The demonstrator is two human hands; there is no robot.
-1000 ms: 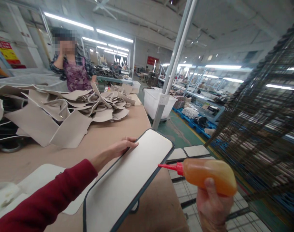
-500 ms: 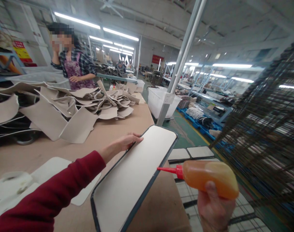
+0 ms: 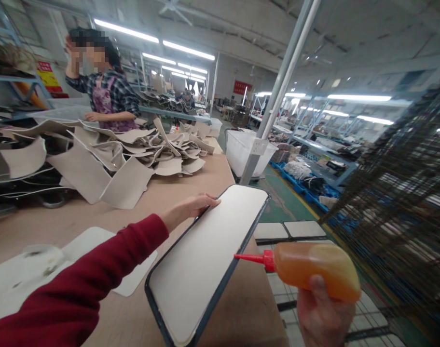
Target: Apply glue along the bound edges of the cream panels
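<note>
Nozzle slid down panel edge, clear of left fingers.

Sheathed to the cuff in a dark red sleeve, the left arm stretches forward on a slant from the near left of the white panel, its bare wrist almost straight and the left hand clasping the panel's left edge toward the far end, fingers drawn close together. The right hand is off to the panel's right, apart from it and nearer the body than the left one, raised in a closed grip, its thumb pointing upward, with little of the forearm showing.
</note>
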